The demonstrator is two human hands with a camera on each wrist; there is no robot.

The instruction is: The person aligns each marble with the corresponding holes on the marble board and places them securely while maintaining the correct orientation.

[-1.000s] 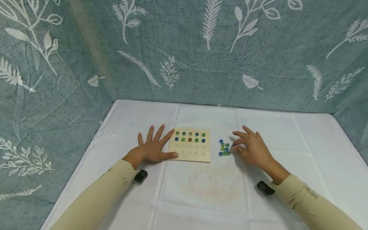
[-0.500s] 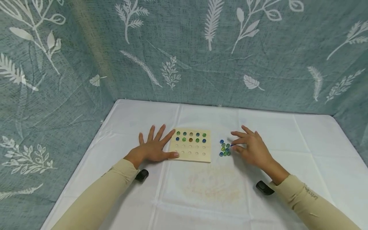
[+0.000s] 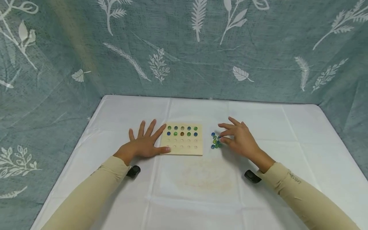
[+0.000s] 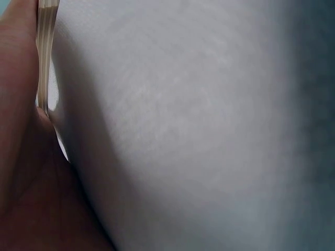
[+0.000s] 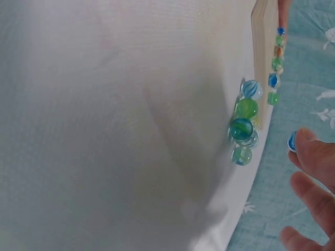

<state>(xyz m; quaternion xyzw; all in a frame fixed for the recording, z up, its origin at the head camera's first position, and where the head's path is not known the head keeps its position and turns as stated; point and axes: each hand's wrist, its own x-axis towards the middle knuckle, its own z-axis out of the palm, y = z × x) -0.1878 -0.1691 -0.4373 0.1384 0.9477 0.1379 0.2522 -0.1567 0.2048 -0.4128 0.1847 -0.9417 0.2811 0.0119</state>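
My left hand lies spread at the left side of a pale wooden board, thumb on its near left corner and index finger at its far left corner. Glass marbles fill the two far rows of hollows on the board; the two near rows hold none. Thumb and index finger of my right hand pinch a blue marble, while its other fingers stay extended. Just below that hand, right of the board, sits a cluster of loose green and blue marbles. The left wrist view catches only the board's edge beside the hand.
A white cloth covers the table, with a faint brownish stain in front of the board. Teal curtains with white leaf prints stand behind and to the left. Black wrist devices sit beneath both forearms.
The head view has shifted a little. My right hand has moved left with the blue marble, over the loose marbles and closer to the board. My left hand keeps its place on the board.
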